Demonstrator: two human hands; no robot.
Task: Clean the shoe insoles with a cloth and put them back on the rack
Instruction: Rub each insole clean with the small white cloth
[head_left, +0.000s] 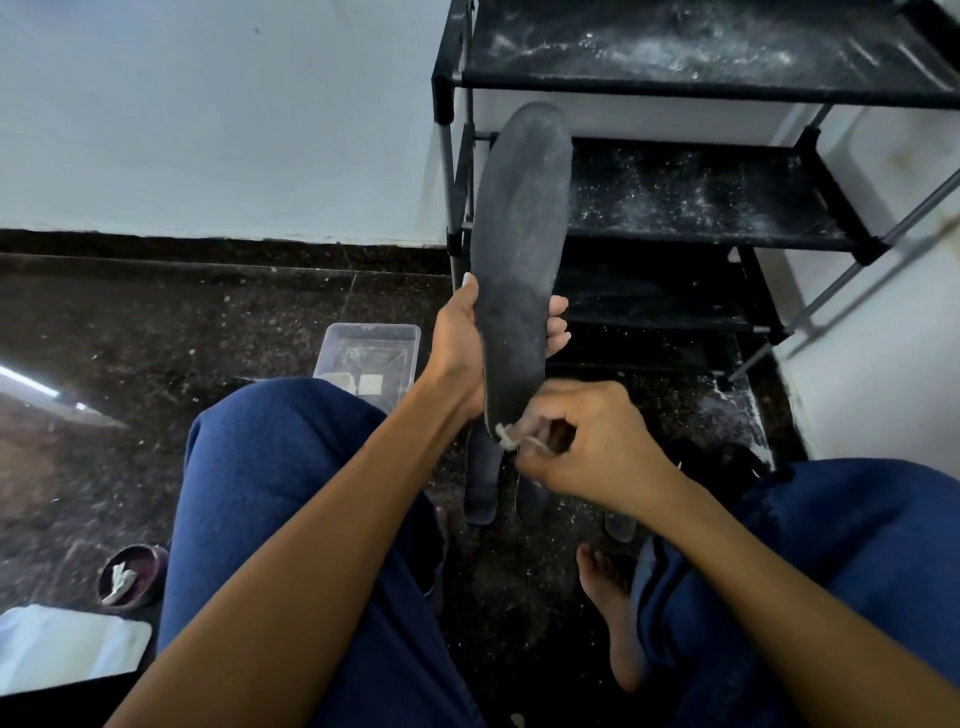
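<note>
Head view: dusty grey insole (519, 249) upright

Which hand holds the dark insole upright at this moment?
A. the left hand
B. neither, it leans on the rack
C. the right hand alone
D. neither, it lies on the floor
A: the left hand wraps around the insole, while the right hand pinches a small cloth at its lower end.

Single head-worn view, steeply downward, close over the lap.

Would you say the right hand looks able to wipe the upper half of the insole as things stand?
Probably yes: the right hand pinches the cloth at the insole heel, and the face above looks unobstructed.
</note>
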